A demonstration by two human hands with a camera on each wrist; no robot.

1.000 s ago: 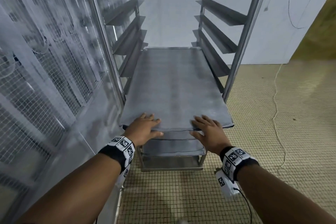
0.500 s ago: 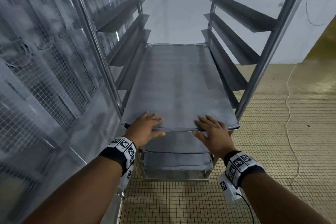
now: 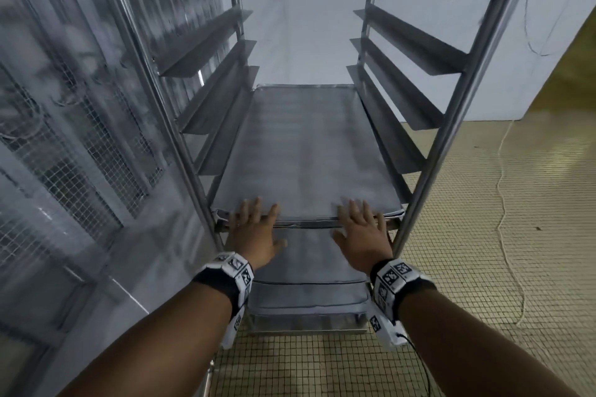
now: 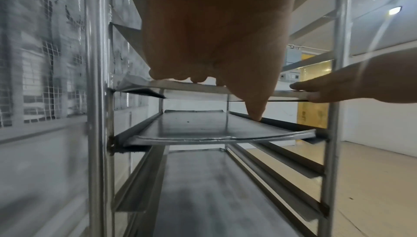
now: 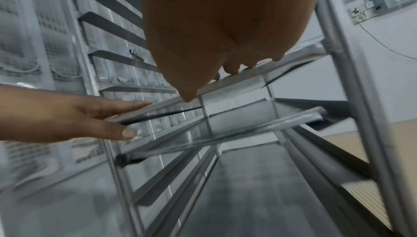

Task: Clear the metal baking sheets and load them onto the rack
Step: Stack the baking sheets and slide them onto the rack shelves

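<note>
A grey metal baking sheet (image 3: pixel 306 151) lies flat on a pair of side rails in the steel rack (image 3: pixel 451 126), its near edge about level with the front posts. My left hand (image 3: pixel 254 222) rests on the sheet's near left edge with its fingers straight. At the near right edge lies my right hand (image 3: pixel 361 226), its fingers flat too. Both thumbs hang below the sheet's rim. Two more sheets (image 3: pixel 306 264) sit on lower rails; the upper of these (image 4: pixel 214 130) shows in the left wrist view.
Empty angled rails (image 3: pixel 403 42) line both sides of the rack above the sheet. A wire-mesh panel (image 3: pixel 64 155) runs close along the left. The tiled floor (image 3: pixel 483 251) spreads to the right, with a thin cord (image 3: pixel 506 203) trailing across it.
The sheet has slid deeper into the rack under both hands, until its near edge reached the front posts. My view has moved closer to the rack.
</note>
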